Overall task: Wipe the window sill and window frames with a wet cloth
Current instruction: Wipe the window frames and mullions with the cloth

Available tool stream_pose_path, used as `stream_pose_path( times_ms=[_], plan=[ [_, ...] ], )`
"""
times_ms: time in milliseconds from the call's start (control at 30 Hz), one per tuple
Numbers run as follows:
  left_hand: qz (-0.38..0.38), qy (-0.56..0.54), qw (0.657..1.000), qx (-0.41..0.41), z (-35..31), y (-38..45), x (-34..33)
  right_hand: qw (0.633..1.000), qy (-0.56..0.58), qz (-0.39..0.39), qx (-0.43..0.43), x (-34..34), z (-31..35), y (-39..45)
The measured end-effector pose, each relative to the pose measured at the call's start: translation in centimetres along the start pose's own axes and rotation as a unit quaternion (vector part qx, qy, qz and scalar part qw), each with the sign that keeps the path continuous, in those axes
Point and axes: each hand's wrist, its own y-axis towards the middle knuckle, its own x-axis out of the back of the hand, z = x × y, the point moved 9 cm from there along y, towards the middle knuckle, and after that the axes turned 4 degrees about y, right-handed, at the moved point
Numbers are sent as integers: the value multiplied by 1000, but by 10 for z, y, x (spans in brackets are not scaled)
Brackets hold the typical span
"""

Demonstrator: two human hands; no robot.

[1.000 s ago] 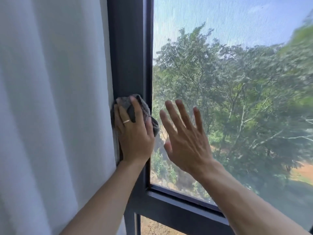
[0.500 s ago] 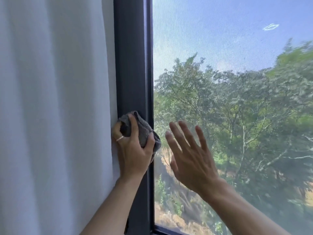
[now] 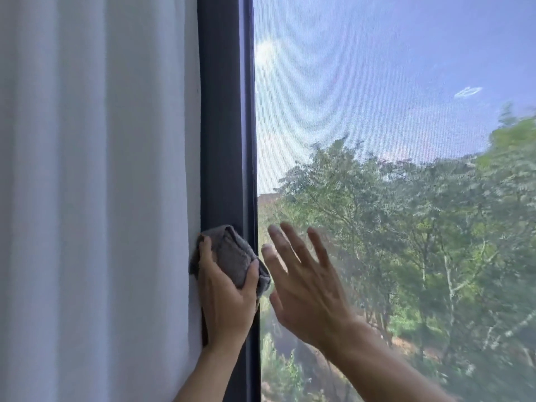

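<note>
the grey cloth (image 3: 232,255) sits bunched against the dark upright window frame (image 3: 222,111), low in view, with its left edge touching the white curtain (image 3: 95,198) and its right fold spilling toward the window screen (image 3: 377,97). the left hand (image 3: 224,300) holds it there, the thumb on the curtain side and the fingers (image 3: 253,271) curled over the right edge, so the cloth is clamped between hand and frame. the right hand (image 3: 304,285) is spread flat, fingers straight and apart, at the screen just beside the frame; whether it presses on the mesh or only hovers near it i cannot tell. the cloth looks soft, light and floppy, probably damp, so it should mould to the flat face of the frame and into the groove by the screen. it is best gripped as a wad in the palm, with the loose corners tucked in so they do not drag on the curtain. the frame looks stiff and can likely take firm pressure. the mesh seems thin and springy, so a bracing hand should lean on it gently.
</note>
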Motion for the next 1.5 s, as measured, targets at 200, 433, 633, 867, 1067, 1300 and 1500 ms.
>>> stream_pose_path(
  times_ms=[200,433,633,867,1067,1300,1500],
  plan=[
    [-46,109,992,-49,-38,69,-8,999,-17,-30,-18,26,-22,50],
    [-48,169,981,-80,-36,64,-9,998,-35,-25,-45,29,-44,77],
    [-60,155,981,-102,-80,150,-16,996,-25,-63,-56,44,-50,120],
    [-20,157,975,-159,-77,148,-12,998,-29,-32,-43,38,-58,122],
    [-44,145,978,-142,-106,199,-16,994,-81,-62,-44,56,-81,138],
    [-16,167,969,-179,-107,204,-19,994,-88,-61,-37,62,-87,144],
    [-26,137,975,-171,-121,225,-20,995,-61,-57,-50,64,-101,148]
  ],
)
